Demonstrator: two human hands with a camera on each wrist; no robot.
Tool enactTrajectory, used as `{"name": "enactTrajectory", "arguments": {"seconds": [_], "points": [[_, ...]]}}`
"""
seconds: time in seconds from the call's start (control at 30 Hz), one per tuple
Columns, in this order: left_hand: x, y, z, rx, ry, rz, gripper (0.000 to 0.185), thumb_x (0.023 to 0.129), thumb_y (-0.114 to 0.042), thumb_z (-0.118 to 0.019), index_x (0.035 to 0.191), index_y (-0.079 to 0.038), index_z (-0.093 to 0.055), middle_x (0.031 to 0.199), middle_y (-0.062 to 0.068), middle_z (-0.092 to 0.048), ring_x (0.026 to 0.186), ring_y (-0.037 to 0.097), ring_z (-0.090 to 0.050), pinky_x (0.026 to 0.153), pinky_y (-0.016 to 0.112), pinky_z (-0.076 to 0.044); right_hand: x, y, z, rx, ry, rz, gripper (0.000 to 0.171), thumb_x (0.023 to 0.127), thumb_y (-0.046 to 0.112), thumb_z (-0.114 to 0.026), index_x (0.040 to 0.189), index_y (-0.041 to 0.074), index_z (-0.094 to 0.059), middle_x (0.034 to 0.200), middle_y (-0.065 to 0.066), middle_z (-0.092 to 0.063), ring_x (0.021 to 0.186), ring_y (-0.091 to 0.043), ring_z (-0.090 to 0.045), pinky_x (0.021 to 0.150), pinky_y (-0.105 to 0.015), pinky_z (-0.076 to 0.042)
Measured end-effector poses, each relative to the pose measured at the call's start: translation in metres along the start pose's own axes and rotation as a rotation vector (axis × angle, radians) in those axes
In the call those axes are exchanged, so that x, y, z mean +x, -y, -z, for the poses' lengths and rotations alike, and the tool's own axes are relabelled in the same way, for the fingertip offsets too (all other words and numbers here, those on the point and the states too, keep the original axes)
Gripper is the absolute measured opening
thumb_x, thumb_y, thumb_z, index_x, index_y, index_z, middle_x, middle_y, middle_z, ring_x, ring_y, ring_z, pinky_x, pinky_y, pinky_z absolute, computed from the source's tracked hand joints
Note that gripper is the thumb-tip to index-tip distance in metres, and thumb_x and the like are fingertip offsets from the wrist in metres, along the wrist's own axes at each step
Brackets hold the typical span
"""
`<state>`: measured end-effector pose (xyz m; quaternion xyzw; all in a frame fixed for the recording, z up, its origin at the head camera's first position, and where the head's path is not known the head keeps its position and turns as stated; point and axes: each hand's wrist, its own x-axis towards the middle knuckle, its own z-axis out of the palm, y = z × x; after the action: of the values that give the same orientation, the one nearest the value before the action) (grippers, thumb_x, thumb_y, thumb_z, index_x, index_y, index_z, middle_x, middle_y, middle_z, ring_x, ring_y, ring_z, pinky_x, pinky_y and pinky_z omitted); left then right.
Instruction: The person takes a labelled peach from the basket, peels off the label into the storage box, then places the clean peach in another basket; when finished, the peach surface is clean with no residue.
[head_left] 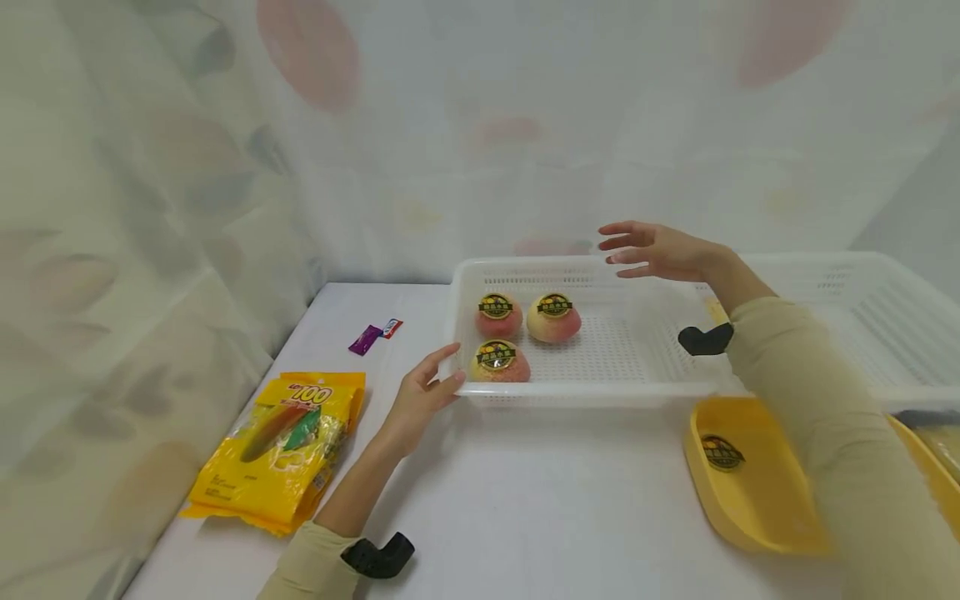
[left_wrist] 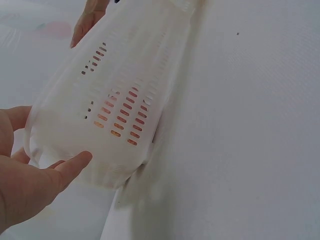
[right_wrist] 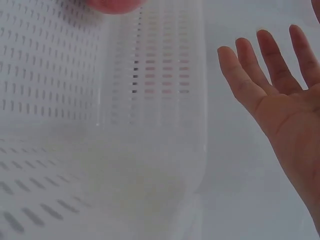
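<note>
Three pink-and-yellow peaches, each with a black-and-gold label, sit in the left part of a white perforated plastic basket (head_left: pixel 615 350): one at the back left (head_left: pixel 498 321), a second peach (head_left: pixel 555 325) beside it, and a third peach (head_left: pixel 501 367) in front. At the basket's front left corner my left hand (head_left: pixel 423 400) holds the rim, thumb along the outer wall in the left wrist view. My right hand (head_left: pixel 660 250) hovers over the back rim with fingers spread and nothing in it. In the right wrist view its palm and fingers (right_wrist: pixel 245 82) show beside the basket wall.
To the right stands another white basket (head_left: pixel 885 283). In front of it is a yellow tray (head_left: pixel 712 500) with a label inside, partly hidden by my right sleeve. A yellow candy bag (head_left: pixel 281 450), a purple packet (head_left: pixel 366 340) and a small red-white-blue packet (head_left: pixel 392 327) lie left.
</note>
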<state>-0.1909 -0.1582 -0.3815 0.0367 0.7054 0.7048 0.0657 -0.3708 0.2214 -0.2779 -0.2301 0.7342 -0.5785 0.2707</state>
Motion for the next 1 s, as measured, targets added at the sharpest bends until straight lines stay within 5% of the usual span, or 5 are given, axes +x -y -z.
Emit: {"name": "enactTrajectory", "arguments": {"seconds": [0.57, 1.0], "points": [[-0.001, 0.002, -0.006, -0.006, -0.001, 0.0, 0.052, 0.096, -0.014, -0.059, 0.144, -0.013, -0.041, 0.154, 0.012, -0.023, 0.121, 0.035, -0.049, 0.094, 0.037, -0.047, 0.05, -0.029, -0.039, -0.29, 0.158, -0.243, 0.075, 0.087, 0.007, -0.069, 0.148, 0.006, -0.025, 0.152, -0.019, -0.021, 0.137, -0.038, -0.022, 0.104, -0.052, -0.035], [-0.005, 0.001, -0.007, -0.003, 0.0, -0.004, 0.051, 0.096, -0.013, -0.058, 0.144, -0.013, -0.041, 0.153, 0.011, -0.026, 0.116, 0.034, -0.052, 0.093, 0.036, -0.048, 0.065, -0.045, -0.068, -0.378, 0.14, -0.232, 0.069, 0.085, -0.007, -0.063, 0.145, 0.006, -0.031, 0.147, -0.021, -0.024, 0.123, -0.033, -0.038, 0.084, -0.04, -0.052]]}}
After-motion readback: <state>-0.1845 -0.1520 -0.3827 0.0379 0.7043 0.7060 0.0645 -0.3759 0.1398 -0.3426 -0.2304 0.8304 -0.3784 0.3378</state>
